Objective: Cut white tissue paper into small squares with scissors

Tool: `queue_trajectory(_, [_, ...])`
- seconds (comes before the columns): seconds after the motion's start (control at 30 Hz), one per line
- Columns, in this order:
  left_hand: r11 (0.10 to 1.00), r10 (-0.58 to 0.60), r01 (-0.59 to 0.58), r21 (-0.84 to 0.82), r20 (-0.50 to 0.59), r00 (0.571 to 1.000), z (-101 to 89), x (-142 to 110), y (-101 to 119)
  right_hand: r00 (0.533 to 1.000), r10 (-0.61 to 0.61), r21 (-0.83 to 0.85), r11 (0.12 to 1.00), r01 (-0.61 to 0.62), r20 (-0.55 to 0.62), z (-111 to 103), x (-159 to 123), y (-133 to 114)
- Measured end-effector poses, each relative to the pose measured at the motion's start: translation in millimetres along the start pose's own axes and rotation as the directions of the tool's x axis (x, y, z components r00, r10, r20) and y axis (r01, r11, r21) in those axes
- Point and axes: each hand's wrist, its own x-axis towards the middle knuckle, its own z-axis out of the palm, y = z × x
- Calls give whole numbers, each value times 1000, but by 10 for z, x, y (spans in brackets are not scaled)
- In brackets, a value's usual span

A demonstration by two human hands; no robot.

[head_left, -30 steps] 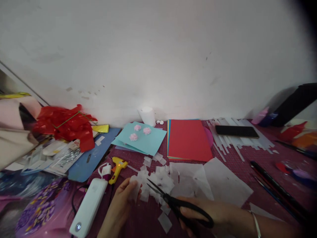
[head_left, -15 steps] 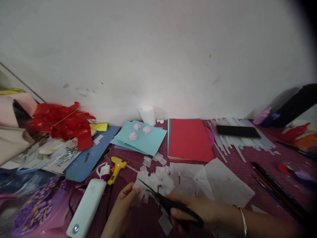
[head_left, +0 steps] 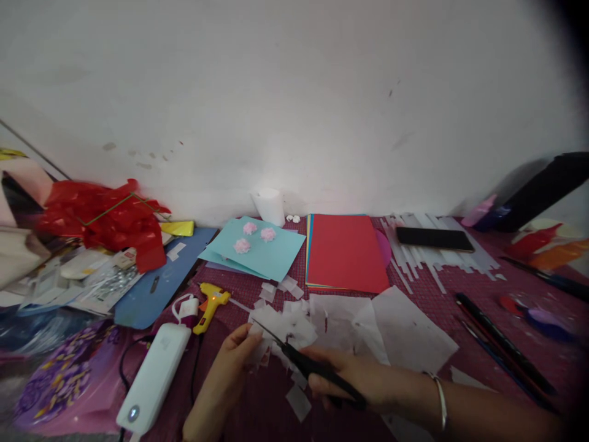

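Note:
My left hand [head_left: 234, 354] pinches a small piece of thin white paper [head_left: 257, 347] between thumb and fingers. In my right hand [head_left: 338, 371] is a pair of black scissors [head_left: 299, 362], fingers through the handles. The blades lie against the paper at my left fingertips and look nearly closed. Beneath and behind them spreads a pile of cut white paper pieces [head_left: 294, 325]. Larger thin white sheets [head_left: 409, 328] lie to the right of the pile. One loose square [head_left: 299, 402] rests in front of the scissors.
A yellow glue gun [head_left: 211, 305] and a white power bank [head_left: 154, 377] lie left of my hands. Pink paper flowers [head_left: 242, 245] sit on light blue paper [head_left: 280, 258]. Red paper [head_left: 345, 252], a phone [head_left: 435, 239] on white glue sticks, and pens [head_left: 501, 341] lie farther right.
The scissors have moved left onto the paper in my left hand, and their blades and handles have come together. My left hand keeps its pinch. The whole view has shifted slightly.

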Motion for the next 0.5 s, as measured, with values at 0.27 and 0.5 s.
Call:
queue_trajectory(0.27, [939, 37, -125, -320, -269, 963, -55, -77, 220, 990, -32, 413, 910, -29, 140, -79, 2, 149])
queue_trajectory(0.5, [934, 3, 54, -354, 158, 987, 40, 19, 333, 906, -60, 606, 761, -231, 420, -197, -3, 208])
